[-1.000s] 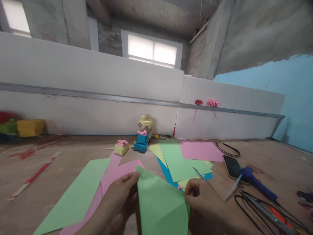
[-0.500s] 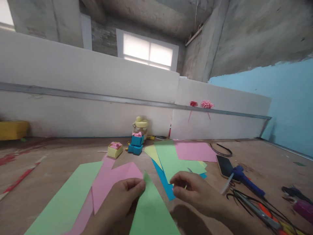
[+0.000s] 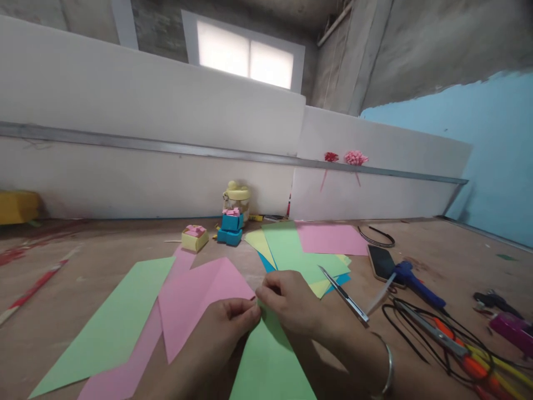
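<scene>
My left hand point(image 3: 227, 328) pinches the upper tip of a sheet of green paper point(image 3: 272, 366) between thumb and fingers. Closed on the same tip, my right hand point(image 3: 293, 303) almost meets the left; both sets of fingertips cover the paper's corner. A creased pink sheet point(image 3: 195, 300) lies beside and partly behind my left hand. Further left, another green sheet point(image 3: 108, 319) overlaps a pink strip point(image 3: 120, 380). Just beyond my right hand is a pile of coloured paper point(image 3: 291, 250), in green, yellow, blue and pink. A utility knife point(image 3: 345, 295) lies right of that hand.
Small folded boxes, one yellow point(image 3: 194, 240) and blue ones point(image 3: 230, 236), stand near a yellow-lidded jar point(image 3: 237, 194). At right lie a phone point(image 3: 378, 261), a blue tool point(image 3: 420, 284), scissors point(image 3: 441, 336) among black cords, and a magenta object point(image 3: 510, 328). A white panel point(image 3: 145, 183) borders the table.
My right hand has moved left and closed on the green paper's tip beside my left hand. The utility knife is now uncovered. The view has tilted down slightly.
</scene>
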The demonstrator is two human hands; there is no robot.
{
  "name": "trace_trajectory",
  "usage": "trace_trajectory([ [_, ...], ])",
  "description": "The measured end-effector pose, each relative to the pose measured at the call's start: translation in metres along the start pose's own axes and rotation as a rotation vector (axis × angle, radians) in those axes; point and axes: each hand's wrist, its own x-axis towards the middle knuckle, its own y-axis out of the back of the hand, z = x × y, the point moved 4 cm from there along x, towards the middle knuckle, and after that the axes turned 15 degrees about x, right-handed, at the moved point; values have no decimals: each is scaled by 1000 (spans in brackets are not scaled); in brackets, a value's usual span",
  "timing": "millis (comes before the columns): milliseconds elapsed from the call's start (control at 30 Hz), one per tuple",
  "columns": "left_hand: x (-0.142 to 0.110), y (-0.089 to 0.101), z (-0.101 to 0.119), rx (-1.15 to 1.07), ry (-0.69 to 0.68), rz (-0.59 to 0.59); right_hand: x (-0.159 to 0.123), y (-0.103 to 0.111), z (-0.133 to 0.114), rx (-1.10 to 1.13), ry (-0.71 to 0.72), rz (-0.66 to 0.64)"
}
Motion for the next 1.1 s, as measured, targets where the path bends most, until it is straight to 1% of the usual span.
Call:
trace_trajectory([
  [100, -1, -4, -6, -10, 17, -18, 2, 4, 4, -3, -9, 59],
  [233, -9, -8, -4, -15, 32, -45, 8, 18, 8, -17, 3, 134],
  [333, -14, -12, -1, -5, 55, -71, 15, 36, 14, -29, -9, 208],
  [500, -16, -16, 0, 24, 104, -93, 25, 73, 25, -15, -50, 334],
  [600, -15, -15, -1, 48, 128, -105, 27, 91, 28, -1, -65, 381],
  [667, -15, -14, -1, 76, 126, -103, 28, 99, 30, 9, -73, 400],
  [833, -19, -15, -4, 78, 133, -93, 27, 106, 33, 18, -104, 409],
  [1000, -21, -15, -7, 58, 158, -26, 27, 106, 34, -8, -114, 422],
  [1100, -18, -14, -3, 79, 139, -45, 27, 107, 37, -2, -138, 419],
])
